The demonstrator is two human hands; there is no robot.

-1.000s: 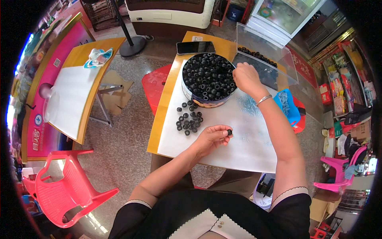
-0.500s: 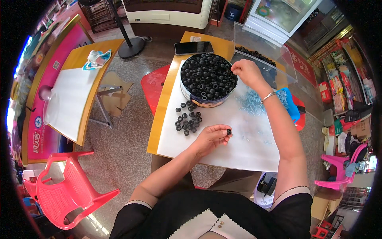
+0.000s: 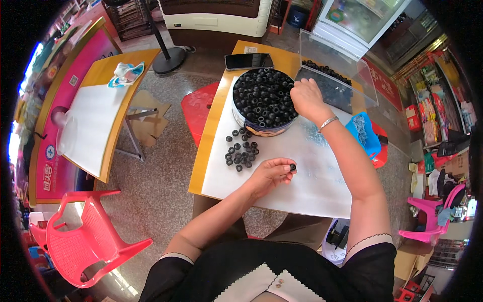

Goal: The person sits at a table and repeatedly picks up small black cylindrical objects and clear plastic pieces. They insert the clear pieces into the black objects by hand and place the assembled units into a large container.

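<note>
Between the thumb and finger of my left hand (image 3: 270, 177) is a small black ring-shaped bead (image 3: 292, 167), held low over the white table sheet. My right hand (image 3: 308, 99) is closed in a pinch at the right rim of a round tub (image 3: 264, 131); anything between its fingertips is hidden. Black beads (image 3: 264, 95) of the same kind heap up inside the tub. To the left of my left hand, several more loose beads (image 3: 243, 155) lie on the sheet. Tiny bluish clear pieces (image 3: 314, 136) are scattered beneath my right forearm.
A blue tray (image 3: 371, 143) with clear pieces sits at the table's right edge. Behind it stands a transparent box (image 3: 347, 93) with black beads alongside. A phone (image 3: 248, 61) lies beyond the tub. A red stool (image 3: 198, 110) and a pink chair (image 3: 98, 231) stand to the left.
My right hand has turned, its knuckles now facing up and its wrist slightly to the left, still by the tub rim. The left hand keeps the bead almost in place. The view has shifted slightly.
</note>
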